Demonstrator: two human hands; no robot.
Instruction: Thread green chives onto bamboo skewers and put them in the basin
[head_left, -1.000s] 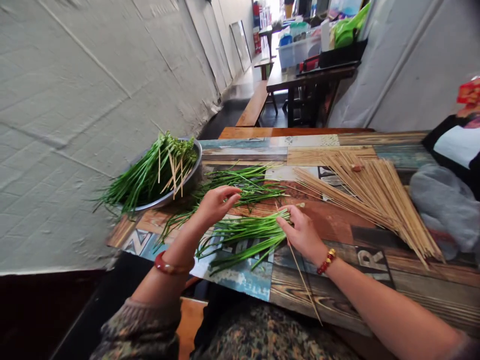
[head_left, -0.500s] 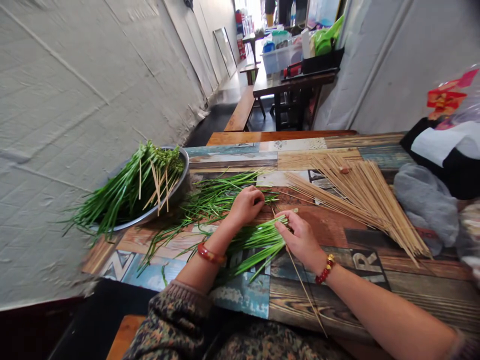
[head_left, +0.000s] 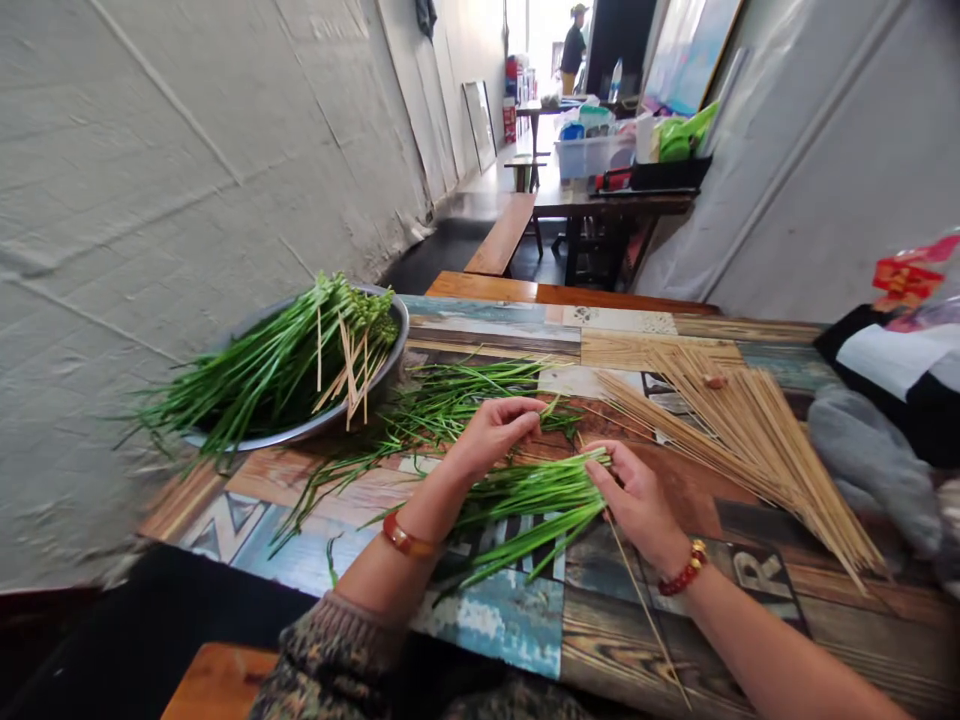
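My right hand (head_left: pixel 637 500) grips the pale ends of a bunch of garlic chives (head_left: pixel 532 500), whose green leaves fan out leftward over the table. A thin bamboo skewer (head_left: pixel 645 590) is in that hand too, its long end slanting down toward me. My left hand (head_left: pixel 499 435) is closed in a pinch just left of those ends, with a pale green chive tip (head_left: pixel 553 407) at its fingertips. Beneath and behind it lies a loose pile of chives (head_left: pixel 457 395). The skewer's upper point is partly hidden by the right fingers.
A metal basin (head_left: pixel 401 335) at left holds more chives with several skewers sticking out. Many bamboo skewers (head_left: pixel 772 430) lie spread on the patterned table (head_left: pixel 517 620) at right, beside a grey plastic bag (head_left: pixel 862 460). A bench (head_left: pixel 502 235) and a person (head_left: pixel 574 50) are farther back.
My left hand has lifted off the loose chives and turned, its fingers now pinched near the bunch. The right hand keeps its hold. The whole view has shifted slightly.
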